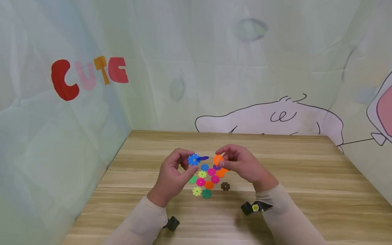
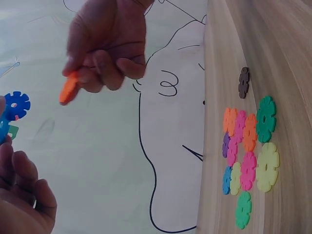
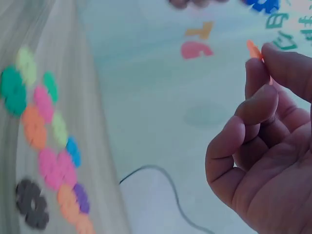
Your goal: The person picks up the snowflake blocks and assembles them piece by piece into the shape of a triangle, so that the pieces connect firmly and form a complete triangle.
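Observation:
Above the table, my left hand (image 1: 174, 175) pinches a blue notched plastic disc (image 1: 194, 160) between thumb and fingers. A darker blue disc (image 1: 203, 158), seen nearly edge-on in the head view, is joined to it. To the right, my right hand (image 1: 243, 165) pinches an orange notched disc (image 1: 218, 159) between thumb and index finger. A gap separates the orange disc from the blue pair. In the right wrist view, only the edge of the orange disc (image 3: 253, 50) shows past the fingertips. The left wrist view shows the darker blue disc (image 2: 19, 104) face-on.
Several loose notched discs lie flat on the wooden table (image 1: 147, 146) below the hands, among them a green disc (image 1: 206, 193), a brown disc (image 1: 225, 186) and a pink disc (image 1: 200, 182). Fabric walls (image 1: 162, 68) with printed drawings stand behind and to the left.

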Demonstrator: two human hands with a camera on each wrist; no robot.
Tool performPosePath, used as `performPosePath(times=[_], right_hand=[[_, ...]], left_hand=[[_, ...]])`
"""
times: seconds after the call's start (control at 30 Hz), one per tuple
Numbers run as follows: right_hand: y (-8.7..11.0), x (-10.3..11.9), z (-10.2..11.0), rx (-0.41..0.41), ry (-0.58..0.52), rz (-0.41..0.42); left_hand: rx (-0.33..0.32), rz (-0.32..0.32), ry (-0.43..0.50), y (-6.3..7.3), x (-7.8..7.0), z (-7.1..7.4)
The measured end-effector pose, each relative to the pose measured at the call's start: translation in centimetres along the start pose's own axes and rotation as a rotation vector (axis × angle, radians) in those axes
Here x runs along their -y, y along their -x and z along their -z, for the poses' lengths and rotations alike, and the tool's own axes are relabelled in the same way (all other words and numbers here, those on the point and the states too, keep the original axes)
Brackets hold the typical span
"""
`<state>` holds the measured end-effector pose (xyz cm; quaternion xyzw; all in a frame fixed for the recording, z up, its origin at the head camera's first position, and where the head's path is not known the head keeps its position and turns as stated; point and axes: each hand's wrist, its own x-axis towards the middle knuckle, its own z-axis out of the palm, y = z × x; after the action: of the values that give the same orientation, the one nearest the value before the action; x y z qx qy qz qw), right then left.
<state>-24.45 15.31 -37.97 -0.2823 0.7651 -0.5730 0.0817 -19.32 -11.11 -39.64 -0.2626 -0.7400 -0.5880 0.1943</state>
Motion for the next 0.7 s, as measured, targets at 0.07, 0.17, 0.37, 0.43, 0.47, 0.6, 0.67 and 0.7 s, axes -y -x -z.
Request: performPosePath(times=[0.07,0.17,0.37,0.43,0.47,0.6,0.67,0.7], right_hand=[[0.3,0.7,-0.2,-0.006,-0.036,0.019],[0.6,1.5,-0.5,-0.006,-0.085,0.041],[0.9,2.3,-0.8,0.003,-0.137,0.048],[0.9,2.4,-0.8,0.010,-0.149,0.043],[0.9,2.4,-0.8,0.016,-0.153,0.043],[0.9,2.4,-0.8,0.045,-0.170,0.051],[1.0,2.4,-0.8,0.063,-0.178,0.059],[1.0,2.4,-0.8,0.071,-0.184,0.064]], left_hand=[[0.002,0.007,0.009,0.0,0.0,0.0],[0.009,0.020,0.016,0.0,-0.1,0.0],[0.022,0.041,0.005,0.0,-0.2,0.0],[0.026,0.047,0.001,-0.1,-0.3,0.0],[0.027,0.051,-0.002,-0.1,-0.3,0.0],[0.034,0.062,-0.009,-0.1,-0.2,0.1],[0.043,0.061,-0.007,-0.1,-0.2,0.1],[0.047,0.061,-0.004,-0.1,-0.2,0.0]])
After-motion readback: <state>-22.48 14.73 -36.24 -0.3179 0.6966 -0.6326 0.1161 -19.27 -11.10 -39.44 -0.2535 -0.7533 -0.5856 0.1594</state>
